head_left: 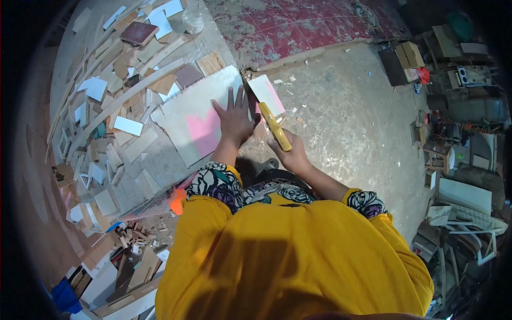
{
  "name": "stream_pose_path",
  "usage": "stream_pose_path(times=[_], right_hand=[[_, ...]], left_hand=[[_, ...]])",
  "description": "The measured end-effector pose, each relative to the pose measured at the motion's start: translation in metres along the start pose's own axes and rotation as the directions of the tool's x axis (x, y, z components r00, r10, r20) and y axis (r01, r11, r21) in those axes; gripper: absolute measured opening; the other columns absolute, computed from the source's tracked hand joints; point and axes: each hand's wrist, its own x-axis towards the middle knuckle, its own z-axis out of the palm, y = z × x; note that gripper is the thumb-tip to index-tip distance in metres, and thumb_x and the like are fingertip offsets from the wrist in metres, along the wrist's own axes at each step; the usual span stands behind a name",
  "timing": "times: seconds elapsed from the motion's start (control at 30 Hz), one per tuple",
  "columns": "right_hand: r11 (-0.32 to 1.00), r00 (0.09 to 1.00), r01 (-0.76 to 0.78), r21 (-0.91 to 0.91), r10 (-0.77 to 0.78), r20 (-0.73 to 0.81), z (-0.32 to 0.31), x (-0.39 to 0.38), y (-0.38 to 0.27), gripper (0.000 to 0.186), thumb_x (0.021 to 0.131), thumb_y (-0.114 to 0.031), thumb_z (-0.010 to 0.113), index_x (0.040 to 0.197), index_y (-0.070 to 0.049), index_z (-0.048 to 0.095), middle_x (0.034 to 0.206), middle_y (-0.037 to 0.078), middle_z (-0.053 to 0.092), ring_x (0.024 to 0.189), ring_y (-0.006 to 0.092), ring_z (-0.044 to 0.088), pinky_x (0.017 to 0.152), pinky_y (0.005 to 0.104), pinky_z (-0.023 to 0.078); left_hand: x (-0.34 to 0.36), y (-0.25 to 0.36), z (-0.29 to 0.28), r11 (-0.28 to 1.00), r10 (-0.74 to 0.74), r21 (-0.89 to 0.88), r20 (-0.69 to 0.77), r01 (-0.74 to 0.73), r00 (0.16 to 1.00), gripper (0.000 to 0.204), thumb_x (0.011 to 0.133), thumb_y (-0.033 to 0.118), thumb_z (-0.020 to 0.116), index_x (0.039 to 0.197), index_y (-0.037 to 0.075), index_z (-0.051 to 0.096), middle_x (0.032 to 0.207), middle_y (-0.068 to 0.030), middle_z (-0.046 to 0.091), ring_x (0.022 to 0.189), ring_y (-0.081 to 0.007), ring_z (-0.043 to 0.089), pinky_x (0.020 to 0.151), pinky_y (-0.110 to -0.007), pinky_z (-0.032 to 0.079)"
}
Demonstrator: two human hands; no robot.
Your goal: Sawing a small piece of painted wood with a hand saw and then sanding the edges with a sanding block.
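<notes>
My left hand lies flat with its fingers spread on a pale board marked with a pink patch. The board rests at the right edge of a littered worktable. In my right hand is a handsaw, gripped by its yellow handle. Its dark blade runs away from me along the board's right edge, just beside my left fingers. Past the blade a white piece with a pink edge sticks out to the right; whether it is joined to the board I cannot tell.
Wood offcuts and white blocks crowd the worktable. A clear container stands at its far end. More scraps lie piled at lower left. Chips dot the concrete floor. Boxes, a wooden stool and panels line the right side.
</notes>
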Motion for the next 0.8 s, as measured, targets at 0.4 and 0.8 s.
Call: stream_pose_path(times=[0.4,0.8], right_hand=[[0.962,0.966,-0.258,0.091,0.255,0.037,-0.016,0.004,-0.025,0.023,0.087,-0.021,0.062,0.092,0.001,0.056,0.069,0.006,0.055,0.065,0.0107,0.048,0.060,0.0298,0.043],[0.978,0.993,0.005,-0.208,0.020,0.118,0.002,-0.037,0.036,0.025,0.083,-0.020,0.066,0.094,-0.001,0.053,0.077,0.017,0.058,0.072,0.0323,0.059,0.062,0.0338,0.046]], left_hand=[[0.006,-0.005,0.011,0.999,-0.008,-0.041,-0.092,0.005,0.996,0.062,0.087,0.048,0.044,0.141,0.022,0.032,0.150,0.0029,0.024,0.140,-0.0277,0.012,0.094,-0.077,0.004],[0.012,0.003,-0.008,0.990,-0.122,-0.061,0.106,0.129,0.987,0.055,0.086,0.027,0.044,0.140,0.021,0.034,0.152,0.0034,0.016,0.142,-0.0258,0.002,0.100,-0.073,-0.001]])
